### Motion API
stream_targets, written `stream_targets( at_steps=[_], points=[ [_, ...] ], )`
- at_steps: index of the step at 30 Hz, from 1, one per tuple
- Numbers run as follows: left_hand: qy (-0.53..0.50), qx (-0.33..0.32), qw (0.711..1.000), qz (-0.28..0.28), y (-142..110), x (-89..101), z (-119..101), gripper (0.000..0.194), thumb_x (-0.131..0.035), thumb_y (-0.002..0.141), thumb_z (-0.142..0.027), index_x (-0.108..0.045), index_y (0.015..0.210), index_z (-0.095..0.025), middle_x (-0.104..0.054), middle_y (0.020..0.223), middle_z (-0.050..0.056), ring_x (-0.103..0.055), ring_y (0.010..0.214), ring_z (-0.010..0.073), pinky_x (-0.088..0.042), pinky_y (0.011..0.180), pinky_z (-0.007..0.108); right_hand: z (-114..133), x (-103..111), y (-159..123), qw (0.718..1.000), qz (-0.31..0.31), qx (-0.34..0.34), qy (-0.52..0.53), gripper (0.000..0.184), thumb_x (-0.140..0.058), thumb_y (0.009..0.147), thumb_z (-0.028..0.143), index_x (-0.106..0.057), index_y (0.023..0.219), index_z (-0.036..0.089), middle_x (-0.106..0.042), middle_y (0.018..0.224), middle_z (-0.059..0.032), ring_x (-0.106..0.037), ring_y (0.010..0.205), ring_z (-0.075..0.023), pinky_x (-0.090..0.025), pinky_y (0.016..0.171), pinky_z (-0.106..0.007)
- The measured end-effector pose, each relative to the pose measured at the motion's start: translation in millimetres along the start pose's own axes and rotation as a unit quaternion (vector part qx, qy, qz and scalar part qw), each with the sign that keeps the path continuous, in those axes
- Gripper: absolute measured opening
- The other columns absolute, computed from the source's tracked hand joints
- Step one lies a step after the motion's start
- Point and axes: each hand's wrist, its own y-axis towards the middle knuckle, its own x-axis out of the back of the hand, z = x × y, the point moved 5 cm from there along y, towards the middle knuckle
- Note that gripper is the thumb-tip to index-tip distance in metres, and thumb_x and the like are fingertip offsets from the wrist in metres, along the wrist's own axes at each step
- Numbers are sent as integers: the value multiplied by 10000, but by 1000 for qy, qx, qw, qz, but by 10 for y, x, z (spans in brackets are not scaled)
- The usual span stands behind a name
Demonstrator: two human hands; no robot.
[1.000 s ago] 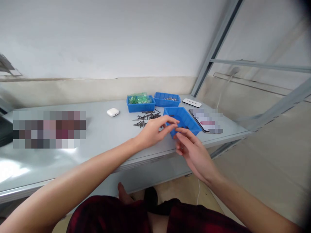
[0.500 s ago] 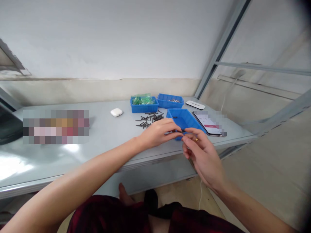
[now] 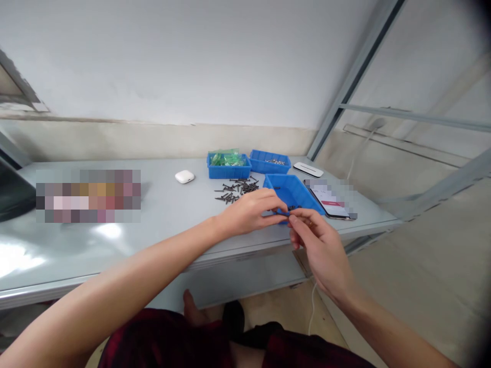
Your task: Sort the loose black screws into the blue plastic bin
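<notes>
Tbh your left hand (image 3: 249, 212) and right hand (image 3: 326, 250) both look pinched shut on a small dark screw (image 3: 284, 212) by the blue bin's (image 3: 308, 198) near edge, so go light on the grip and steady it with just your fingertips.

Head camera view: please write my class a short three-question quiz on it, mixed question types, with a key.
1. What is in the back-left blue bin?
A) green packets
B) a white case
C) a phone

2. True or false: the left hand and right hand have their fingertips close together.

3. Fill in: from the wearer's side, the loose dark screws lie to the ____ of the front blue bin.

Key: 1 A; 2 true; 3 left
</notes>
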Motion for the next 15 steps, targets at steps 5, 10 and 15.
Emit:
stream_targets(
  at_steps=[5, 10, 15],
  points=[
    [-11, -11, 999, -32, 9, 33, 6, 205, -586, 889, -353, -651, 983, -183, -676, 900, 68, -603, 858, 163, -483, 799, 305, 18, 9, 3, 999, -12, 7, 43, 237, -630, 811, 485, -617, 854, 252, -500, 641, 20, -456, 586, -133, -362, 555, -286],
    [-29, -20, 998, -58, 8, 58, 14, 185, -584, 893, -333, -659, 982, -189, -689, 904, 62, -614, 863, 156, -486, 814, 311, 38, -20, -21, 993, -17, -2, 120, 216, -640, 808, 464, -595, 840, 256, -512, 678, 18, -443, 572, -119, -347, 536, -280],
    [-46, -22, 996, -69, 11, 70, -37, 134, -573, 895, -276, -665, 941, -190, -695, 883, 54, -620, 859, 148, -496, 810, 307, 20, -105, -39, 987, 17, -33, 153, 225, -647, 805, 465, -590, 833, 249, -497, 681, 20, -424, 561, -112, -332, 514, -266]
  ],
)
